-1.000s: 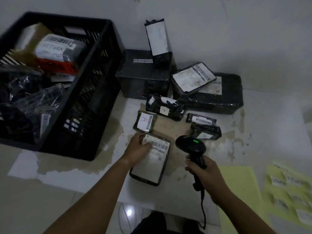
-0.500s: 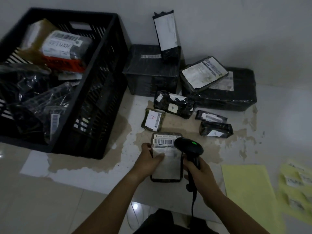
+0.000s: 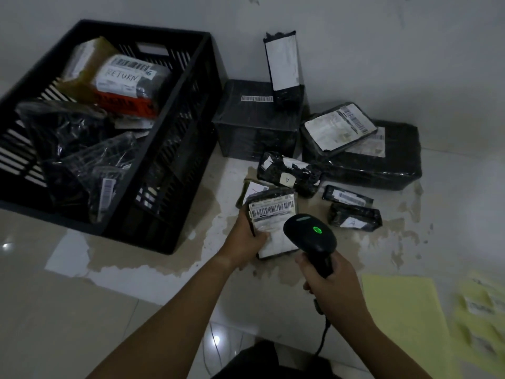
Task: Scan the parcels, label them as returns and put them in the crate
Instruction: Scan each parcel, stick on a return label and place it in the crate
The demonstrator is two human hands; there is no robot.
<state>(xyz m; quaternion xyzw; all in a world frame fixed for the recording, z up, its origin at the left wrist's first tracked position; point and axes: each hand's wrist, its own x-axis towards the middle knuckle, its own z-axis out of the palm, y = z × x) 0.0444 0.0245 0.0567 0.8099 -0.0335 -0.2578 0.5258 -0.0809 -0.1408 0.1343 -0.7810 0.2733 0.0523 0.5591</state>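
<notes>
1. Head view, the change: a second earlier the flat parcel (image 3: pixel 273 214) lay on the floor under the left hand (image 3: pixel 243 239). By this moment it had been raised and tilted, and the barcode scanner (image 3: pixel 308 236) had closed in from the right, just near of its barcode.
2. The left hand gripped the parcel's left edge, thumb curled over the label. The right hand (image 3: pixel 330 288) was wrapped round the scanner's handle; its green light glowed.
3. That looked like the scan itself, so labelling and crating were probably still to come.
4. The black crate (image 3: pixel 123 36) stood far left, already holding a parcel marked RETURN (image 3: pixel 128 77).
5. Unscanned parcels crowded the far side, among them a small one marked A (image 3: pixel 352 218) and a large black bundle (image 3: pixel 382 170). Yellow sheets (image 3: pixel 404 310) lay near right. Nothing blocked the way to the crate.
</notes>
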